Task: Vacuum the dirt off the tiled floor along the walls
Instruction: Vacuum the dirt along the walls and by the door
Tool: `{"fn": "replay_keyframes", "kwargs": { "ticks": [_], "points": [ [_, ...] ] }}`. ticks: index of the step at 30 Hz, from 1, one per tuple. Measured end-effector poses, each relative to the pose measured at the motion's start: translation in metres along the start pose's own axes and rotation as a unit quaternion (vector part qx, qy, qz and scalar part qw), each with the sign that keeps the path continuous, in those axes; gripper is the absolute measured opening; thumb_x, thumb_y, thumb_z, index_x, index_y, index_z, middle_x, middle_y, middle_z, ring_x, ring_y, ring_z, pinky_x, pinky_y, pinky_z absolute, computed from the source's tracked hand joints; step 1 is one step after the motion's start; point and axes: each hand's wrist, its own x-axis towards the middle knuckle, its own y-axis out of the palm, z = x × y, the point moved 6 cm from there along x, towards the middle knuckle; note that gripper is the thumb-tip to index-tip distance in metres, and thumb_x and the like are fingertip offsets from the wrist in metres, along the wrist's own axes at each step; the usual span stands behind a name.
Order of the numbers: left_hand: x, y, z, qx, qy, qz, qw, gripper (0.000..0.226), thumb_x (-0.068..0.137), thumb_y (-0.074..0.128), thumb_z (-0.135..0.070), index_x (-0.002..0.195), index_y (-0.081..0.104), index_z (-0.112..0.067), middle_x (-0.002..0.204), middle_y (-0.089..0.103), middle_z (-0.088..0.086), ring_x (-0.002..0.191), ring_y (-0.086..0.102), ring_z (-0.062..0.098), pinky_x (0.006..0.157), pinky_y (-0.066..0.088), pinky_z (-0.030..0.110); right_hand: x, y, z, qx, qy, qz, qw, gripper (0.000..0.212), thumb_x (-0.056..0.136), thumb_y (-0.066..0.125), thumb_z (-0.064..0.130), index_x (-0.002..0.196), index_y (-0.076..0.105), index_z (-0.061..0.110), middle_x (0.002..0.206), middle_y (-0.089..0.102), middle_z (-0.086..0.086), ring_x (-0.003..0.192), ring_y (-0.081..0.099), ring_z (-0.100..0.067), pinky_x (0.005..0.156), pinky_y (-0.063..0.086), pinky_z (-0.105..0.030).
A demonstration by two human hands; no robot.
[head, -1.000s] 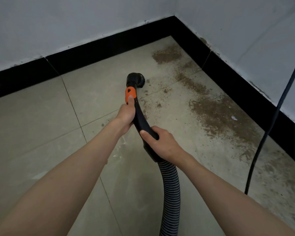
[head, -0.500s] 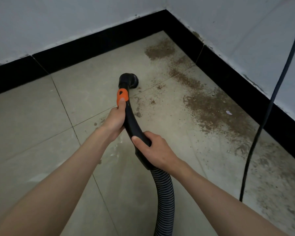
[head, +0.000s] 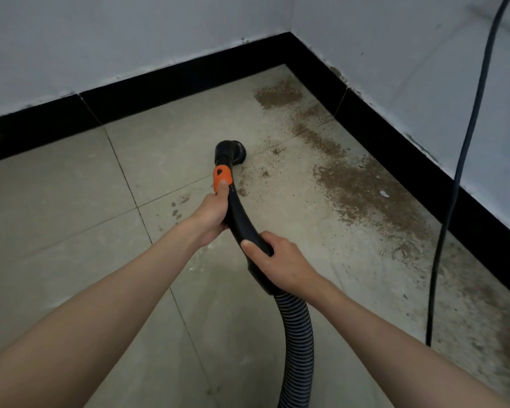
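**Nozzle at the edge of the dirt**

A curved, smooth black plastic vacuum handle (head: 242, 219) ends in a round nozzle (head: 230, 151) set on the matte beige tiled floor (head: 71, 201), just left of the grainy brown dirt (head: 362, 189) banding the right wall's glossy black skirting (head: 424, 160). The left hand (head: 211, 214) wraps the handle, thumb on its orange slider (head: 222, 176); the right hand (head: 280, 265) grips above the ribbed hose (head: 296, 343). A thin black cable (head: 454, 187) hangs beside the wall. Compared with half a second ago, both grips are unchanged and the nozzle has barely moved.
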Motion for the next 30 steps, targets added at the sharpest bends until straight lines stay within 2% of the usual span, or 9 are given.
{"fn": "replay_keyframes", "kwargs": {
  "ticks": [3, 8, 12, 16, 18, 21, 23, 27, 30],
  "points": [
    [0.008, 0.013, -0.011, 0.012, 0.005, 0.009, 1.0, 0.053, 0.102, 0.027, -0.045, 0.127, 0.043, 0.0, 0.095, 0.054, 0.005, 0.09, 0.053, 0.021, 0.08, 0.044, 0.034, 0.01, -0.011, -0.003, 0.0, 0.007, -0.015, 1.0, 0.036, 0.093, 0.048, 0.058, 0.095, 0.058, 0.024, 0.086, 0.067, 0.001, 0.081, 0.065, -0.019, 0.078, 0.055, -0.042],
    [0.033, 0.031, -0.034, 0.038, 0.021, 0.003, 0.999, 0.051, 0.102, 0.028, -0.045, 0.122, 0.045, -0.001, 0.09, 0.053, 0.004, 0.083, 0.054, 0.019, 0.072, 0.045, 0.032, 0.035, -0.028, -0.005, 0.026, 0.015, -0.047, 0.998, 0.033, 0.093, 0.048, 0.058, 0.079, 0.052, 0.029, 0.079, 0.064, 0.004, 0.076, 0.063, -0.017, 0.071, 0.052, -0.037],
    [0.047, 0.05, -0.037, 0.067, 0.025, 0.017, 0.997, 0.055, 0.101, 0.028, -0.046, 0.124, 0.046, 0.0, 0.095, 0.054, 0.006, 0.091, 0.054, 0.022, 0.077, 0.046, 0.033, 0.04, -0.035, -0.017, 0.026, 0.028, -0.081, 0.996, 0.034, 0.092, 0.046, 0.06, 0.079, 0.051, 0.029, 0.077, 0.061, 0.006, 0.075, 0.061, -0.017, 0.066, 0.048, -0.035],
    [0.053, 0.067, -0.032, 0.081, 0.014, 0.043, 0.996, 0.058, 0.1, 0.027, -0.048, 0.131, 0.044, -0.001, 0.11, 0.054, 0.009, 0.097, 0.054, 0.023, 0.079, 0.046, 0.033, 0.038, -0.042, -0.029, 0.023, 0.038, -0.102, 0.994, 0.034, 0.092, 0.046, 0.059, 0.083, 0.053, 0.027, 0.078, 0.062, 0.003, 0.076, 0.062, -0.021, 0.069, 0.051, -0.038],
    [0.054, 0.068, -0.034, 0.081, 0.018, 0.042, 0.996, 0.058, 0.101, 0.027, -0.048, 0.129, 0.045, -0.001, 0.105, 0.055, 0.008, 0.093, 0.054, 0.022, 0.076, 0.046, 0.032, 0.04, -0.043, -0.029, 0.03, 0.039, -0.102, 0.994, 0.034, 0.091, 0.048, 0.059, 0.081, 0.053, 0.027, 0.077, 0.062, 0.003, 0.076, 0.063, -0.021, 0.07, 0.052, -0.038],
    [0.049, 0.058, -0.039, 0.071, 0.03, 0.024, 0.997, 0.052, 0.101, 0.029, -0.046, 0.121, 0.047, -0.001, 0.09, 0.055, 0.004, 0.08, 0.054, 0.017, 0.065, 0.046, 0.028, 0.042, -0.04, -0.021, 0.045, 0.031, -0.092, 0.994, 0.034, 0.091, 0.049, 0.058, 0.08, 0.054, 0.026, 0.076, 0.062, 0.003, 0.074, 0.062, -0.018, 0.069, 0.051, -0.036],
    [0.042, 0.044, -0.038, 0.048, 0.03, 0.009, 0.998, 0.05, 0.101, 0.031, -0.045, 0.12, 0.047, -0.001, 0.09, 0.055, 0.004, 0.079, 0.055, 0.017, 0.06, 0.046, 0.027, 0.042, -0.035, -0.013, 0.05, 0.02, -0.073, 0.996, 0.033, 0.091, 0.05, 0.058, 0.08, 0.054, 0.027, 0.077, 0.063, 0.003, 0.073, 0.063, -0.017, 0.069, 0.052, -0.036],
    [0.021, 0.003, -0.026, -0.031, -0.008, 0.012, 0.999, 0.05, 0.1, 0.036, -0.043, 0.126, 0.046, -0.002, 0.1, 0.057, 0.007, 0.087, 0.058, 0.019, 0.069, 0.048, 0.03, 0.034, -0.015, 0.004, 0.028, -0.005, -0.009, 1.0, 0.032, 0.091, 0.05, 0.058, 0.082, 0.055, 0.028, 0.082, 0.067, 0.002, 0.077, 0.066, -0.019, 0.074, 0.056, -0.04],
    [-0.001, -0.033, -0.015, -0.048, -0.047, 0.025, 0.997, 0.047, 0.1, 0.038, -0.043, 0.127, 0.046, -0.006, 0.104, 0.056, 0.008, 0.088, 0.057, 0.019, 0.069, 0.049, 0.031, 0.022, 0.004, 0.023, 0.006, -0.028, 0.04, 0.999, 0.032, 0.092, 0.049, 0.058, 0.088, 0.055, 0.027, 0.083, 0.067, 0.003, 0.079, 0.066, -0.019, 0.075, 0.056, -0.039]
  ]
}}
